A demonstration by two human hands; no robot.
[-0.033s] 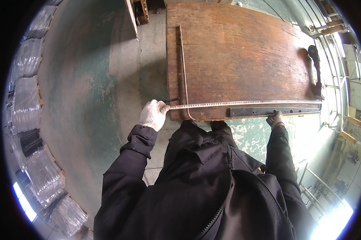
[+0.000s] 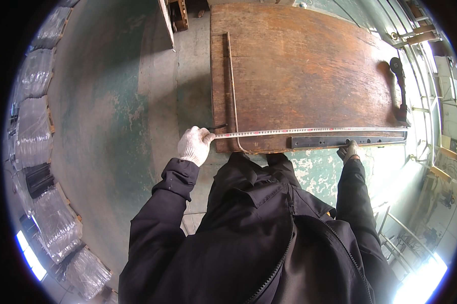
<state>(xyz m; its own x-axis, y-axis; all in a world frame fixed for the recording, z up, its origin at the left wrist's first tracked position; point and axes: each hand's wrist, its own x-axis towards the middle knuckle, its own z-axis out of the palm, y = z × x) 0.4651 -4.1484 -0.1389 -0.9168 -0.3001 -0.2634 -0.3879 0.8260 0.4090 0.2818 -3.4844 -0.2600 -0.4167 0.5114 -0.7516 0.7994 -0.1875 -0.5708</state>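
My left hand (image 2: 194, 145), in a white knit glove, is closed at the table's left near corner around the end of a white measuring tape (image 2: 269, 133). A thin black stick (image 2: 217, 126) juts out beside its fingers; whether the hand grips that too is unclear. The tape stretches along the near edge to the far right and crosses over or under a long thin rod (image 2: 232, 81) with a bent near end. My right hand (image 2: 350, 150), also gloved, has its fingers closed at the near edge of a dark flat bar with holes (image 2: 319, 142).
The worn wooden table (image 2: 299, 66) lies before me. A black tool with a long handle (image 2: 400, 86) rests at its right end. Metal racks (image 2: 426, 101) stand close on the right. Plastic-wrapped stacks on pallets (image 2: 35, 126) line the left side, across a green floor (image 2: 102, 126).
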